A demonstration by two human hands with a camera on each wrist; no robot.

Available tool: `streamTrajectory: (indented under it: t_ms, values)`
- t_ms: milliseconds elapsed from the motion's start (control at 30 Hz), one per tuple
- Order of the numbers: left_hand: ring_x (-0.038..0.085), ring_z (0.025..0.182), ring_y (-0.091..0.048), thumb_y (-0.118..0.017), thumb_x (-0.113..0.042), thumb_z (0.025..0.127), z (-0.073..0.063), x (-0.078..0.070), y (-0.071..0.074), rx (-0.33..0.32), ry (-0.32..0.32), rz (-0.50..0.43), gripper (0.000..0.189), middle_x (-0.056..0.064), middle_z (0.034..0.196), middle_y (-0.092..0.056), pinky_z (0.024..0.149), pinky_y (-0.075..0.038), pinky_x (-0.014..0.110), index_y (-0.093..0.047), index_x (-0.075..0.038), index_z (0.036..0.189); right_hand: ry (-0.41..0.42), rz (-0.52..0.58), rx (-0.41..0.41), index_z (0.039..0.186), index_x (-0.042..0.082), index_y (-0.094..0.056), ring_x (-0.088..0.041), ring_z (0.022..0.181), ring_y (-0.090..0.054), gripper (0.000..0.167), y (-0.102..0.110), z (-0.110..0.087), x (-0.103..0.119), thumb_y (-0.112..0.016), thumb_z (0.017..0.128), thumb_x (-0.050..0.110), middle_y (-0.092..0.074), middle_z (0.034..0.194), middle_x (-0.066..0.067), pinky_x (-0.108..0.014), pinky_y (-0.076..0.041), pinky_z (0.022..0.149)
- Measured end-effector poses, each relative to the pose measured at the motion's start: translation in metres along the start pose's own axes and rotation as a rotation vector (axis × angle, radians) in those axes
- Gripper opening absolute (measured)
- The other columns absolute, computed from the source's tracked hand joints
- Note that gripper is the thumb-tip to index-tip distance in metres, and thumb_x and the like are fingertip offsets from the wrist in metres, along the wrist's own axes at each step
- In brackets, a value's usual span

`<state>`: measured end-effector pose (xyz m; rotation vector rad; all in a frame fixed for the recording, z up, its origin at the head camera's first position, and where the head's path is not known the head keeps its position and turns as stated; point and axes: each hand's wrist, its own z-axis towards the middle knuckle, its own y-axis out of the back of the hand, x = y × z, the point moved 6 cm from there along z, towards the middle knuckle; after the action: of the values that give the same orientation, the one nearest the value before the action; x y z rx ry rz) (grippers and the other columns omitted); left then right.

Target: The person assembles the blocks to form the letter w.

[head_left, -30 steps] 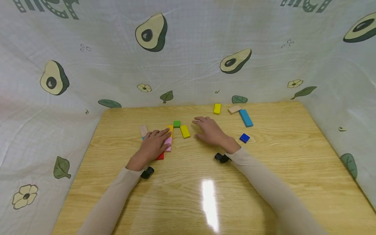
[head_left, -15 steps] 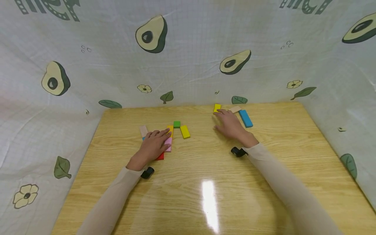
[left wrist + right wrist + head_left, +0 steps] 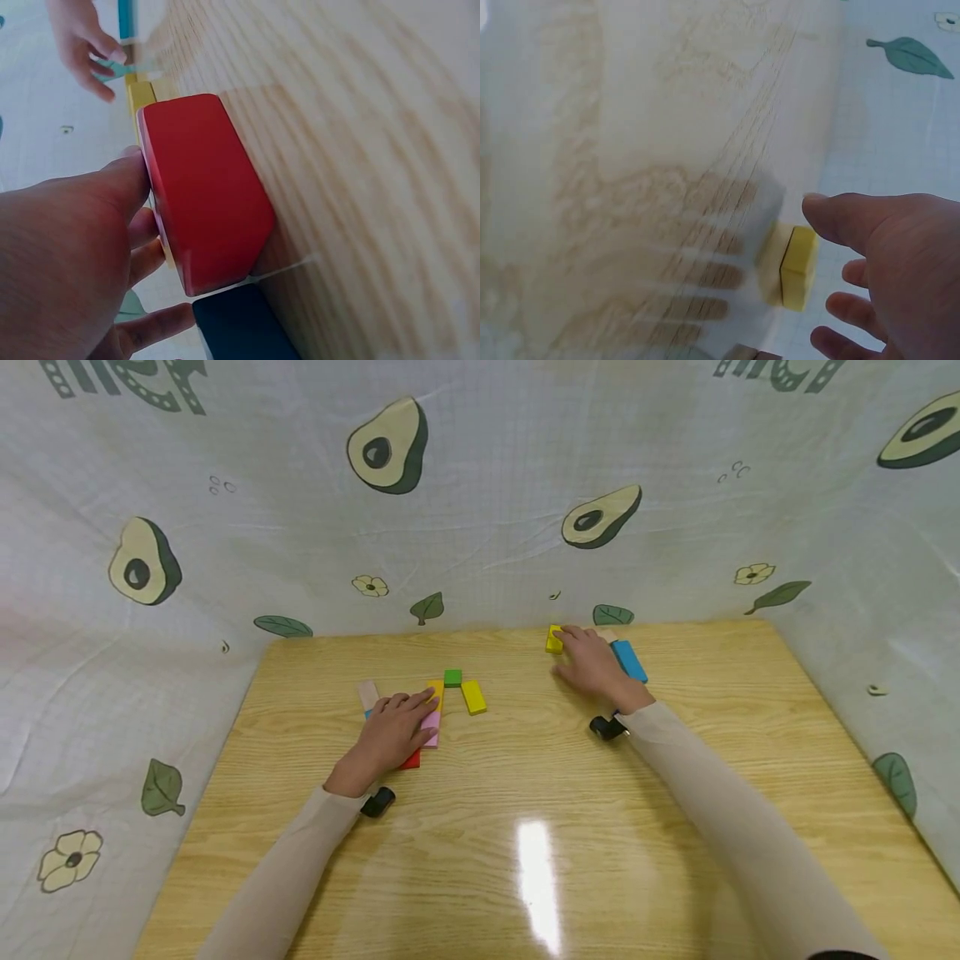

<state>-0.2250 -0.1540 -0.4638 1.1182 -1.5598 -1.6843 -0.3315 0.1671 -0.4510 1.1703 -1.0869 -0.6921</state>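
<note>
My left hand (image 3: 392, 731) rests over a cluster of flat blocks in the head view, fingers spread. Partly showing around it are a pink block (image 3: 431, 729), an orange block (image 3: 435, 691) and a red block (image 3: 409, 760). In the left wrist view the red block (image 3: 206, 191) stands large beside the thumb, a dark blue block (image 3: 244, 322) below it. My right hand (image 3: 591, 662) reaches to a yellow block (image 3: 553, 645) at the table's back, fingers around it from above. In the right wrist view that yellow block (image 3: 799, 268) sits between thumb and fingers, with no grip visible.
A green block (image 3: 453, 678) and another yellow block (image 3: 474, 697) lie right of the left hand. Beyond the right hand are a light blue block (image 3: 629, 661) and a partly hidden wooden block (image 3: 606, 634). A printed cloth (image 3: 480, 527) hangs behind the wooden table (image 3: 465, 843).
My right hand has moved right and back, from beside the nearer yellow block to the yellow block at the back. My left hand has stayed in place on the cluster.
</note>
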Motion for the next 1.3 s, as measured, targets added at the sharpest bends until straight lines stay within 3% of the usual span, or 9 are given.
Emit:
streamTrajectory:
  t_ms: [467,867,1300]
  values:
    - [0.04,0.14,-0.049,-0.063,-0.034,0.108,0.003,-0.003,0.003,-0.014,-0.013,0.027,0.057,0.013,0.166,-0.044,0.116,-0.036,0.063,-0.052,-0.006,0.157,-0.036,-0.049,0.057,0.157,-0.004,-0.047,-0.049,0.149,-0.035,0.061,-0.005,0.022,-0.01,-0.064,0.106,0.025,-0.038,0.164,-0.026,-0.064,-0.031,0.121]
    - [0.04,0.142,-0.048,-0.062,-0.033,0.109,0.004,-0.001,0.005,-0.006,-0.006,0.039,0.056,0.013,0.167,-0.043,0.117,-0.035,0.062,-0.052,-0.006,0.157,-0.024,-0.107,0.036,0.151,-0.003,-0.056,-0.049,0.146,-0.04,0.05,-0.003,0.033,-0.01,-0.066,0.106,0.019,-0.046,0.159,-0.027,-0.059,-0.035,0.121]
    - [0.04,0.14,-0.049,-0.061,-0.035,0.109,0.001,-0.002,0.003,-0.001,-0.005,0.041,0.057,0.013,0.167,-0.043,0.117,-0.036,0.062,-0.052,-0.006,0.157,0.0,-0.021,-0.016,0.141,-0.006,-0.064,-0.05,0.136,-0.048,0.043,-0.002,0.034,-0.014,-0.071,0.103,0.012,-0.056,0.147,-0.03,-0.056,-0.039,0.117]
